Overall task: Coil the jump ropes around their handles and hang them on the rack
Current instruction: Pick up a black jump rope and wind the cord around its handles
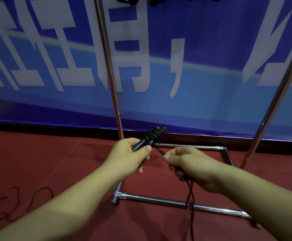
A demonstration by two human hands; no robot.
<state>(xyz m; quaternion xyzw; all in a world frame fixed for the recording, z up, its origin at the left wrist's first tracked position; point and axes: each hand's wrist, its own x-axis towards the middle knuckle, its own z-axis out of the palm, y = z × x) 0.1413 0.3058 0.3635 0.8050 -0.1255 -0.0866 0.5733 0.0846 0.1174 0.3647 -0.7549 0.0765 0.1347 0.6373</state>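
Observation:
My left hand [130, 153] grips the black jump rope handles [141, 144], which point up and away to the right. Several turns of black cord [154, 135] are wound around their far end. My right hand [188, 164] pinches the loose black rope [190, 197] just right of the handles; a short taut stretch runs between the two hands. The rest of the rope hangs down from under my right hand, past the rack's front bar. The chrome rack [159, 200] stands right in front of me, its uprights rising out of view.
A second, dark red rope [16, 206] lies in loose loops on the red carpet at the lower left. A blue banner [194, 93] with large white characters covers the wall behind the rack. Dark shapes [128, 0] hang at the top edge.

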